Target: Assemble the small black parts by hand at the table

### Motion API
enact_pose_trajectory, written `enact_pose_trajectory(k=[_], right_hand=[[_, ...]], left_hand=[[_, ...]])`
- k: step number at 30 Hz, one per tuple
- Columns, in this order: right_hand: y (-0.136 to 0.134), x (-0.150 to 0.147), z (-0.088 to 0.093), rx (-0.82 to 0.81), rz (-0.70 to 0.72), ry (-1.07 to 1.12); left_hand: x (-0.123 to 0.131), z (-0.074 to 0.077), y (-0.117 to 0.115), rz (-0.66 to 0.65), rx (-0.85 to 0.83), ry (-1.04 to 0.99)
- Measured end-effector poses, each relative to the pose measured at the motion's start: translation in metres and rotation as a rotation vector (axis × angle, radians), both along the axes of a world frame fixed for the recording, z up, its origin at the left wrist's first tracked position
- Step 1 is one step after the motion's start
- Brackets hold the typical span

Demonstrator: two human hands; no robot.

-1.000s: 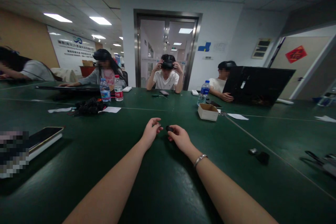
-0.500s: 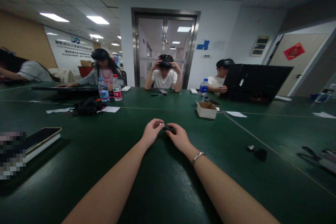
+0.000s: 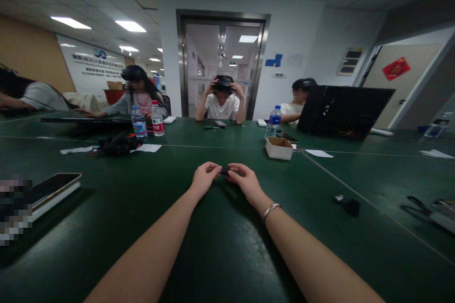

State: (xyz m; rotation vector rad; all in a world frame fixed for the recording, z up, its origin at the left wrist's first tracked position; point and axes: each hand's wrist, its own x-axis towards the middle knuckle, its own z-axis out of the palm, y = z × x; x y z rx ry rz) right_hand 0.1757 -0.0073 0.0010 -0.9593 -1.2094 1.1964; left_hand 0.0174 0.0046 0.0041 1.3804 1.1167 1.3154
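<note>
Between my two hands, just above the green table (image 3: 220, 218), is a small dark object (image 3: 224, 171), too small to name. My left hand (image 3: 205, 177) is closed in a pinch at its left end. From the other side, the fingers and thumb of my right hand (image 3: 246, 181) close on its right end; a silver bracelet (image 3: 270, 211) circles that wrist. My fingers cover much of the object.
An open cardboard box (image 3: 279, 149) stands beyond my right hand, near a water bottle (image 3: 273, 123). A small black item (image 3: 350, 206) lies to the right. At left are a phone on a white box (image 3: 53, 191) and tangled black cables (image 3: 117, 144). People sit across the table.
My right hand has shifted slightly right and its fingers lie straighter along the small dark object. My left hand has barely moved. Across the table, a person's hand has left the black panel's edge.
</note>
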Motion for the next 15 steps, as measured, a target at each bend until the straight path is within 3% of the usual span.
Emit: enact_pose_trajectory(k=[15], right_hand=[[-0.0015,0.0030,0.0024,-0.062,0.097,0.044]], left_hand=[[-0.0014,-0.0016,0.0012,0.010,0.064,-0.028]])
